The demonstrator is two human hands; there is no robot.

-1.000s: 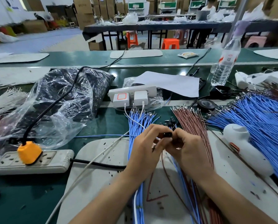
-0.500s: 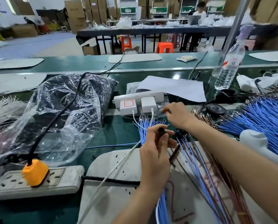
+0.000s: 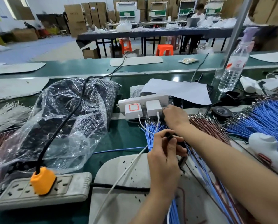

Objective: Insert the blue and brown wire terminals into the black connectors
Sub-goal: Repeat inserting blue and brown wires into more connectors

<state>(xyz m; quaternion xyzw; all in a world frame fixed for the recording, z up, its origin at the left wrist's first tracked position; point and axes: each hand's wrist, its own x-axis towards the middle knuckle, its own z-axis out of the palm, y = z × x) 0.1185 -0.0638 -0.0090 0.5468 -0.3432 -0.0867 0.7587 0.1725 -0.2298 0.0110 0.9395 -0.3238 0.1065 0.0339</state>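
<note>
My left hand is held over the white mat and pinches a small black connector between thumb and fingers; a dark wire hangs below it. My right hand is stretched forward, fingers curled down at the far tips of the middle blue wire bundle, right under the white chargers. Its fingertips are hidden, so what they touch is unclear. Brown wires lie to the right of that hand. A bigger fan of blue wires spreads at the far right.
A white power strip with two chargers sits behind the wires. A grey power strip with an orange plug lies front left, a plastic bag of dark parts beyond it. Black tape roll, water bottle, white tool on the right.
My hands were together on the connector a second ago. The right hand has left it and reached forward to the wire tips by the chargers; the left hand keeps the connector.
</note>
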